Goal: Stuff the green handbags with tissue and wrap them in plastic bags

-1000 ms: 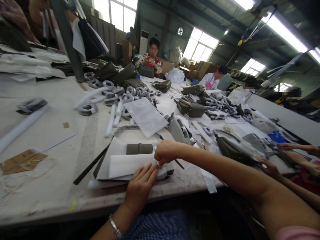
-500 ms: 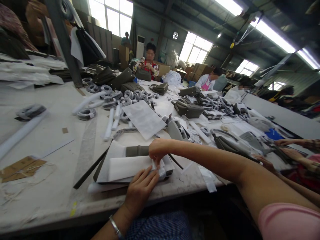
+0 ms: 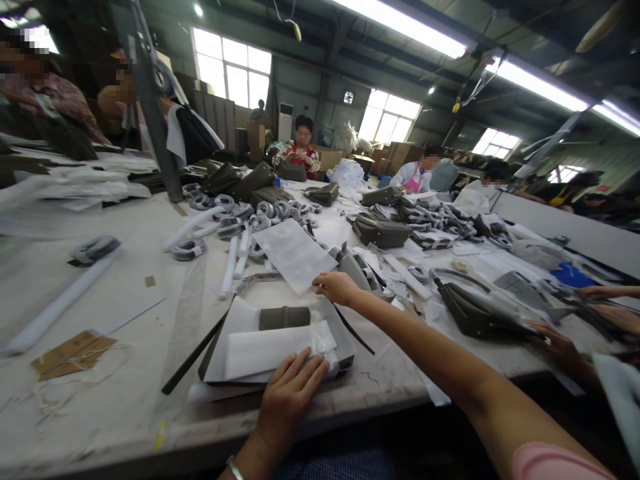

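Note:
An olive handbag (image 3: 346, 362) lies flat at the table's near edge, partly covered by white sheeting, its dark strap (image 3: 193, 355) sticking out left. Across it lies a folded white foam strip (image 3: 260, 350), with clear crinkled plastic (image 3: 324, 337) at the strip's right end. My left hand (image 3: 293, 390) rests flat on the strip and plastic, fingers stretched out. Beyond the bag, my right hand (image 3: 339, 288) is at the near right edge of a loose white foam sheet (image 3: 295, 253). Its fingertips are pinched together on that edge.
Wrapped strap coils (image 3: 189, 249) and white foam rolls (image 3: 229, 267) lie left of the sheet. More olive bags (image 3: 383, 230) are heaped farther back. Brown card tags (image 3: 73, 353) with string lie left. A co-worker's hand (image 3: 555, 340) is at right. A metal post (image 3: 163, 147) stands left.
My right hand has left the plastic on the bag and reached forward to the loose sheet. My left hand stays on the strip. The view has tilted up slightly.

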The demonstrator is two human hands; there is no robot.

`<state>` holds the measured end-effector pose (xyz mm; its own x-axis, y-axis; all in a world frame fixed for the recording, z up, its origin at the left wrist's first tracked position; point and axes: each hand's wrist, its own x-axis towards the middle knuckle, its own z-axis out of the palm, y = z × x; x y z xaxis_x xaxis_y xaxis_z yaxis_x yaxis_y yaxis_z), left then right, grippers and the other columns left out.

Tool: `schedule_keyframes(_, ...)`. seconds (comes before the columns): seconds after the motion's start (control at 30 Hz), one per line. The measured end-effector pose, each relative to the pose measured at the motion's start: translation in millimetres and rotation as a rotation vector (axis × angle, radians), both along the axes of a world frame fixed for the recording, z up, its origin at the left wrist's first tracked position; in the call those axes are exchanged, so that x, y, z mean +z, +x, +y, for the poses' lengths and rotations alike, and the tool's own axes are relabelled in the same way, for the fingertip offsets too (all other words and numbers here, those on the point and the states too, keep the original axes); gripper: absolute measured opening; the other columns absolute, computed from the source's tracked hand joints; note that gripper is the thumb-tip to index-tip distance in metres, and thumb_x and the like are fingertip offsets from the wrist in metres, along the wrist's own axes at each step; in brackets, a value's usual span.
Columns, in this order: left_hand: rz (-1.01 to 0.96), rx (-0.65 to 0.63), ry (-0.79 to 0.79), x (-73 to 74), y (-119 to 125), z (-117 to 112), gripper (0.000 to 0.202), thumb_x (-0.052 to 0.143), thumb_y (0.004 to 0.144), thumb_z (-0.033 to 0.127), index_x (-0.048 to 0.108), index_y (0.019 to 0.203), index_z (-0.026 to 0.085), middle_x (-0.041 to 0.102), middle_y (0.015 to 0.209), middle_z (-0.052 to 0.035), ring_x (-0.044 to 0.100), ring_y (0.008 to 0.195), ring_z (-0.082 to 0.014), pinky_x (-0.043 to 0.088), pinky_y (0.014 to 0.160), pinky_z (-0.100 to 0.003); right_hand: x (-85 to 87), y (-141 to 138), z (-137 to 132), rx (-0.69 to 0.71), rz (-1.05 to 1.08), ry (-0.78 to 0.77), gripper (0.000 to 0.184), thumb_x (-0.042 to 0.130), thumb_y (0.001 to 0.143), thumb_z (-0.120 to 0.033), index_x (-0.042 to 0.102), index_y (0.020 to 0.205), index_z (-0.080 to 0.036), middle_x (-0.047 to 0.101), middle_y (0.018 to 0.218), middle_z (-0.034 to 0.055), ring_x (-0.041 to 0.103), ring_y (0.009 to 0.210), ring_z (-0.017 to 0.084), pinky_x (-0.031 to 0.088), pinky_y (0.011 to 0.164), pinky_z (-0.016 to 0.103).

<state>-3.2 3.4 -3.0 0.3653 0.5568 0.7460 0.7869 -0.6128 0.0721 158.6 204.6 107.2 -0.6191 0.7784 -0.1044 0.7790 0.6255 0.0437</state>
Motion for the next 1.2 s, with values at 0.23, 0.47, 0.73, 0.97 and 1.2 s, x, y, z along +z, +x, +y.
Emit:
schedule_keyframes(0.23, 0.019, -0.004, -0.003, -4.1, 0, 1, 0.039, 0.037, 0.101, 0.015, 0.063, 0.128, 0.026, 0.069, 0.126, 0.0013, 0.062, 0.12, -0.0193, 0.049, 0.099, -0.034, -46.3, 18, -80, 0.151, 0.261, -0.023, 0.036, 0.05, 0.1, -0.036, 0.062, 0.13, -0.02, 0.063, 0.134, 0.0089, 0.056, 0.126, 0.021, 0.031, 0.113, 0.039)
schedule_keyframes(0.47, 0.056, -0.03, -0.021, 2.9, -2, 1, 0.037, 0.039, 0.1, 0.014, 0.063, 0.126, 0.024, 0.069, 0.126, 0.001, 0.062, 0.12, -0.0197, 0.05, 0.098, -0.035, -45.9, -4, -59, 0.031, 0.17, -0.029, 0.029, 0.047, 0.101, -0.032, 0.072, 0.106, -0.018, 0.072, 0.115, 0.0104, 0.059, 0.122, 0.024, 0.023, 0.116, 0.049)
schedule_keyframes(0.73, -0.002, -0.039, -0.079, 6.5, 1, -1, 0.034, 0.047, 0.095, 0.013, 0.065, 0.123, 0.023, 0.072, 0.12, -0.0039, 0.064, 0.117, -0.0223, 0.051, 0.1, -0.038, -46.1, 37, -140, 0.039, 0.507, 0.005, 0.048, 0.057, 0.095, -0.04, 0.054, 0.138, -0.02, 0.057, 0.141, 0.0106, 0.049, 0.134, 0.022, 0.025, 0.118, 0.043)
schedule_keyframes(0.97, 0.225, -0.04, -0.149, 30.2, -19, 2, 0.04, 0.048, 0.095, 0.015, 0.056, 0.134, 0.017, 0.053, 0.146, -0.0081, 0.056, 0.128, -0.0222, 0.048, 0.106, -0.038, -83.1, 66, -159, 0.148, 0.431, 0.181, 0.062, 0.064, 0.086, -0.021, 0.047, 0.145, -0.025, 0.049, 0.149, 0.0089, 0.043, 0.138, 0.027, 0.023, 0.12, 0.052)
schedule_keyframes(1.2, 0.439, 0.151, -0.067, 41.7, -68, -4, 0.056, 0.048, 0.096, 0.017, 0.037, 0.15, 0.021, 0.041, 0.154, -0.0084, 0.041, 0.14, -0.0304, 0.034, 0.115, -0.052, -62.1, 100, -144, -0.082, 0.592, 0.311, 0.036, 0.048, 0.096, -0.015, 0.062, 0.128, -0.024, 0.065, 0.131, 0.0082, 0.057, 0.124, 0.026, 0.031, 0.116, 0.051)
